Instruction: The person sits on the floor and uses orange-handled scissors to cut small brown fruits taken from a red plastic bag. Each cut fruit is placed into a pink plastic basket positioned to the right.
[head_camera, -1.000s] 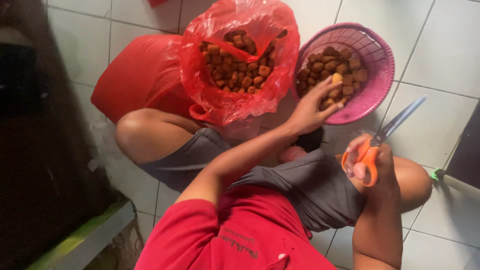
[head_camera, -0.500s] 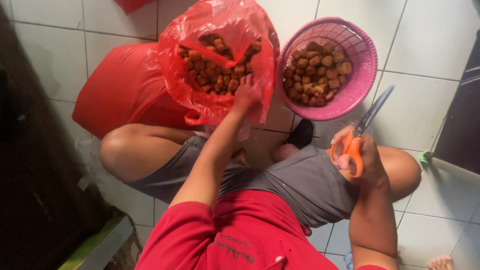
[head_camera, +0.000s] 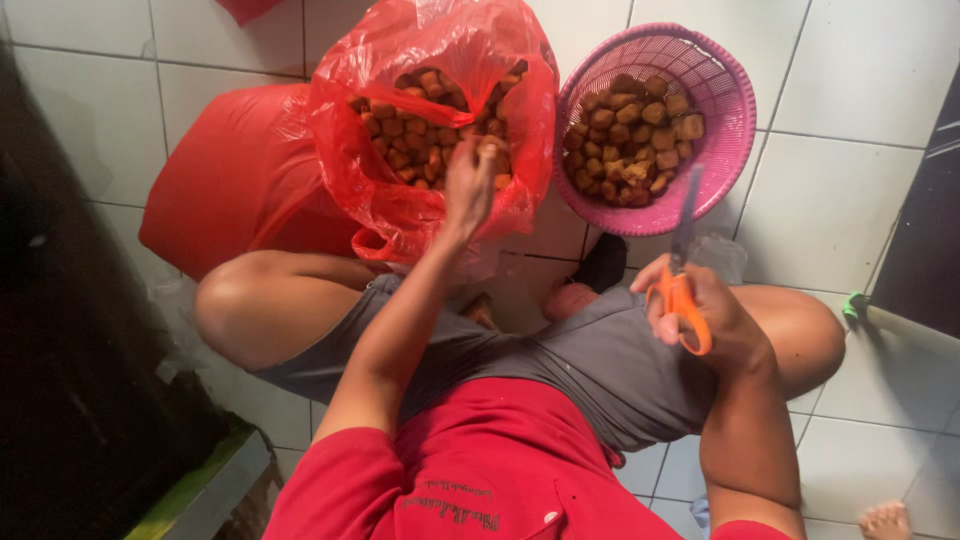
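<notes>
A pair of orange-handled scissors (head_camera: 682, 290) is gripped through the loops by the right hand (head_camera: 712, 318), closed around the handles, with the blades pointed up toward the rim of the pink basket (head_camera: 735, 110); whether the blades are open cannot be told, since they are blurred. A cut could be caused if the left hand (head_camera: 470, 185) were brought close to those blades, or if the points were swung against the bare knee nearby. The left hand is reached into the mouth of the red plastic bag (head_camera: 350, 90), its fingers curled loosely on the brown pieces (head_camera: 420, 130) there; whether one is actually pinched cannot be told. The thin bag could be torn or tipped by a hard pull, and pieces could be spilled onto the tiled floor (head_camera: 850, 190). The bag is filled with small brown, nut-like pieces and stands just beside the basket, which is part filled with similar brown chunks (head_camera: 630, 140). A second red bag (head_camera: 230, 180), closed, lies against the open one.
</notes>
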